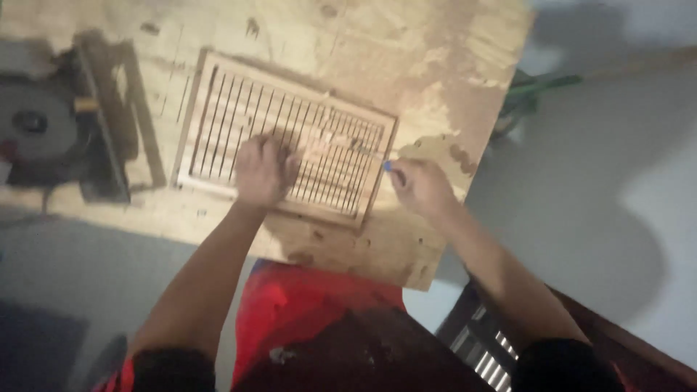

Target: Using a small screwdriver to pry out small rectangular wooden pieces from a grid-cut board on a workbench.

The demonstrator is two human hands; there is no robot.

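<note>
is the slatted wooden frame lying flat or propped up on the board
Lying flat. The slatted frame rests face-down on the plywood board, with the left hand pressing on top of it and the right hand at its right edge.

A slatted wooden frame [283, 138] is laid flat on a worn plywood board [435, 65]. The left hand [263, 171] is pressed down on the frame's slats near its lower edge. At the frame's right end, a small blue object [388, 166] is pinched in the right hand [421, 187]. A circular saw [43, 127] is seen left of the frame.
</note>
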